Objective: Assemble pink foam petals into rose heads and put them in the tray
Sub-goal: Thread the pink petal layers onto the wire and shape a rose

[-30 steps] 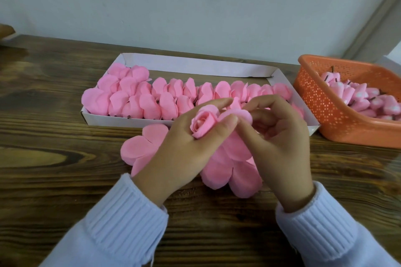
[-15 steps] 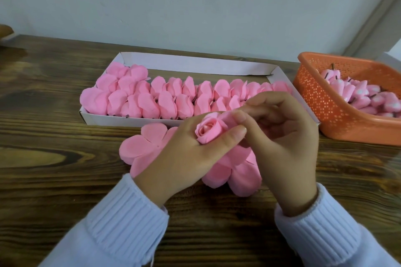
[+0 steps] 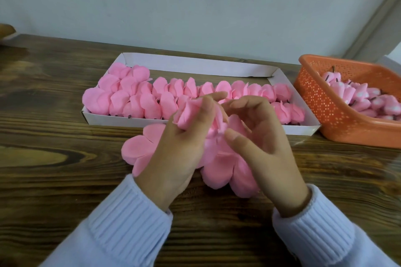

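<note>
- L hand [image 3: 173, 151], centre of frame: fingers curled round a part-built rose head [image 3: 188, 115], thumb laid across its front. Fingertips were motion-blurred.
- R hand [image 3: 269, 147], just right of centre: fingers loosely bent & spread, thumb and index apart, pinching nothing I could see. Thumb tip sat close to the rose head's outer petals; couldn't tell if it touched, bc of blur.
- The rose head was held up off the table [image 3: 54, 180], in front of the tray's near wall, i.e. not in the tray.
- Tray [image 3: 195, 64], white card, upper middle of frame: finished rose heads [image 3: 152, 102] were packed side by side in rows along its near side.
- Flat pink petal pieces [image 3: 138, 149] lay on the dark wood table under both hands, one sticking out left of the L hand, more at lower centre below the R hand.
- Orange perforated basket [image 3: 321, 102], right edge of frame, near the tray's right end, w/ pink buds [image 3: 355, 95] piled inside.
- Pale blue ribbed sleeves [image 3: 121, 223] ran in from the bottom corners.
</note>
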{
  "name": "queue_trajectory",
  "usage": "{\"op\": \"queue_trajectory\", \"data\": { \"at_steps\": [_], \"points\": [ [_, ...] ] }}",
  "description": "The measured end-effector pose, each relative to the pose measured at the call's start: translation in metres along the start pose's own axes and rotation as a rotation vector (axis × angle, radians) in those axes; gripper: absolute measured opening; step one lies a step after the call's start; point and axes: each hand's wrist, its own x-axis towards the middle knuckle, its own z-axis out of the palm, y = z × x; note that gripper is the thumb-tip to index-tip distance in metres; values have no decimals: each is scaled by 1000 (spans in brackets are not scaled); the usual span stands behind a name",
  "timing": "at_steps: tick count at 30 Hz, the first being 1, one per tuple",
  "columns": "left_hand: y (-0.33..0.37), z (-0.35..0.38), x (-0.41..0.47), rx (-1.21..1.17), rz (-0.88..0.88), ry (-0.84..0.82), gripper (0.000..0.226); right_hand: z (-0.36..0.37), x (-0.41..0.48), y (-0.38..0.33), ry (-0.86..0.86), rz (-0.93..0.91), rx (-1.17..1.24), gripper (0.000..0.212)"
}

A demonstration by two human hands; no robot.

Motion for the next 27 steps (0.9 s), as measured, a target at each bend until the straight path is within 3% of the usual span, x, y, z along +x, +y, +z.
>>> {"op": "queue_trajectory", "data": {
  "at_steps": [4,8,11,15,17,20,23,27],
  "points": [
    [-1,7,-4,-56,-49,-21,50,3,-1,1,-84,-18,22,34],
    [1,8,-7,-86,-79,-76,49,3,1,0,-97,68,199,36],
    [6,2,-4,-58,-82,-253,42,-5,4,2,-148,165,262,39],
    [15,-4,1,-73,-127,-551,46,-17,8,6,-183,311,384,69],
    [16,-3,2,-20,-134,-611,50,-19,9,7,-219,321,431,63],
    [14,-1,0,-29,-145,-606,46,-17,8,3,-282,332,487,43],
    [16,1,-3,-45,-136,-593,36,-14,8,0,-308,365,429,48],
    [5,1,-4,62,-87,-362,28,-16,7,2,-280,356,296,42]
  ]
}}
